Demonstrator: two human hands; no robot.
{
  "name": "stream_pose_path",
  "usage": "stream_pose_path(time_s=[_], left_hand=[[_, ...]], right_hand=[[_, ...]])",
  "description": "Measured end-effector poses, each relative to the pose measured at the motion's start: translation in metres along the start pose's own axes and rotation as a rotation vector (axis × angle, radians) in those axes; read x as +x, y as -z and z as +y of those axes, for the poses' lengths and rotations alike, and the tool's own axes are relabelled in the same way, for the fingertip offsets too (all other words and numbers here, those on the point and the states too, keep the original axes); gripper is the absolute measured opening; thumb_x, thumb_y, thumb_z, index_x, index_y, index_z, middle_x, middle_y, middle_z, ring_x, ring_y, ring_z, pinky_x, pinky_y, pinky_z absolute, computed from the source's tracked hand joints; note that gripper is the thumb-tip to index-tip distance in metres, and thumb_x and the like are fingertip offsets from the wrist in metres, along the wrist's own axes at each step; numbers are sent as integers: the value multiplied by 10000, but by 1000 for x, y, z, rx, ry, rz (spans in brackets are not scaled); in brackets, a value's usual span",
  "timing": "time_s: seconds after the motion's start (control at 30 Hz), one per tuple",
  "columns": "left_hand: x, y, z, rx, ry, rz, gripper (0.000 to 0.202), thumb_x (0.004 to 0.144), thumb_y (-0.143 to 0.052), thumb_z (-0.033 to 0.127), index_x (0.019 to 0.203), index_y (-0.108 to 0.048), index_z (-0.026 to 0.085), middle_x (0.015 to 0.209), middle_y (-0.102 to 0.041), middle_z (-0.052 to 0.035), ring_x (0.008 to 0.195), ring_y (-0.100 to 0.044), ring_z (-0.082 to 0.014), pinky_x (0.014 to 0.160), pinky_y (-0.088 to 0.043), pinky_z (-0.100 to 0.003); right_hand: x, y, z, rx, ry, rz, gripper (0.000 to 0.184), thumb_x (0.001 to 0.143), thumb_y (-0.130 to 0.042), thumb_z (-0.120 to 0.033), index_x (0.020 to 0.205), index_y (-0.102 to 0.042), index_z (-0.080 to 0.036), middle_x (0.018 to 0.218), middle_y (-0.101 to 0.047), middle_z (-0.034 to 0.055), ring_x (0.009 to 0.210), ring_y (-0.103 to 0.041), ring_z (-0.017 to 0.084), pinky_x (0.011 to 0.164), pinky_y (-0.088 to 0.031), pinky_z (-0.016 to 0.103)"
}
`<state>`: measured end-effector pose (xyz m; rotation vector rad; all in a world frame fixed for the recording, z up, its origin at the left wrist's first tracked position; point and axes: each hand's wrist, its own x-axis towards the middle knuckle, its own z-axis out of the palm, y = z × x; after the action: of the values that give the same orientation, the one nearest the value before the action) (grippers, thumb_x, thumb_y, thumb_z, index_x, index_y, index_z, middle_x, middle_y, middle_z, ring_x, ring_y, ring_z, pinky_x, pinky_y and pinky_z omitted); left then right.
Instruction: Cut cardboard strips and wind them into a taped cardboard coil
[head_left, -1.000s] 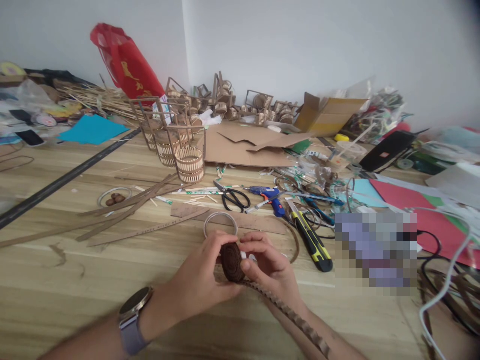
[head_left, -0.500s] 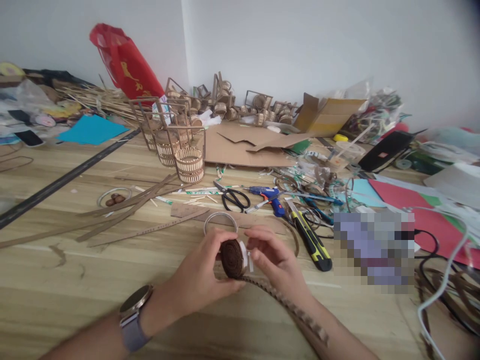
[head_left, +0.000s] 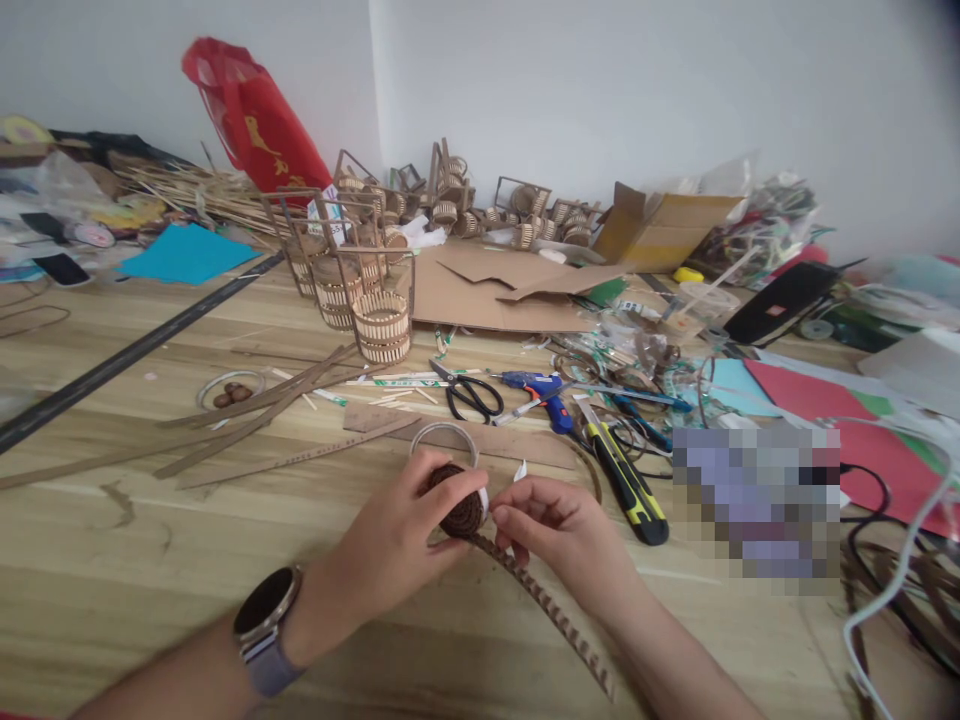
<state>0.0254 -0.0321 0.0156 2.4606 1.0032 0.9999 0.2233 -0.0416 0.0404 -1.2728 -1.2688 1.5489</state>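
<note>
My left hand [head_left: 394, 530] is wrapped around a coiled strip of brown corrugated cardboard [head_left: 459, 512], thumb below and fingers over the top. The loose tail of the strip [head_left: 551, 603] runs down to the right, ridges showing. A white band [head_left: 484, 497] covers part of the coil's right side. Close against that side, my right hand [head_left: 559, 530] has thumb and fingertips pinched together; what is between them is hidden. A small white scrap [head_left: 520, 470] shows just above its knuckles. Behind the coil is a roll of tape [head_left: 454, 428].
Scissors [head_left: 472, 395], a blue glue gun [head_left: 551, 395] and a yellow-black utility knife [head_left: 626, 480] lie beyond my hands. Cardboard strips [head_left: 285, 405] spread left. Small slatted baskets [head_left: 382, 328] stand farther back, near flat cardboard [head_left: 480, 300]. A white cable [head_left: 889, 570] curves at right.
My right fingers have closed from a spread pose into a pinch beside the coil. The coil has tipped and shifted slightly left and up, with my left fingers now over its top.
</note>
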Motion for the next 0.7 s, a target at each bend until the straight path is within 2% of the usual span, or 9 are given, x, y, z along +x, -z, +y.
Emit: stream_pose_path(time_s=[0.27, 0.5, 0.7], left_hand=[[-1, -1, 5, -5, 51, -30, 653, 718, -709, 6, 1281, -504, 266, 1143, -536, -64, 1022, -621, -233, 866, -575, -363], [2, -1, 6, -40, 75, -6, 659, 692, -697, -9, 1270, -517, 252, 1130, -549, -58, 1015, -629, -229, 857, -579, -346], [1, -1, 5, -14, 100, -52, 655, 720, -678, 17, 1289, -494, 282, 1155, -550, -64, 1025, -631, -248, 855, -586, -387]], right_hand=[[-1, -4, 10, -197, 117, 61, 202, 750, -669, -371, 689, -591, -195, 557, -535, -49, 496, -439, 92, 471, -336, 213], [-1, 1, 5, -361, 184, 95, 122, 720, -648, -321, 717, -655, -200, 645, -669, -2, 607, -567, 144, 591, -450, 253], [-1, 6, 0, -434, 187, 82, 183, 763, -617, -319, 789, -760, -208, 730, -779, 22, 653, -685, 178, 635, -518, 273]])
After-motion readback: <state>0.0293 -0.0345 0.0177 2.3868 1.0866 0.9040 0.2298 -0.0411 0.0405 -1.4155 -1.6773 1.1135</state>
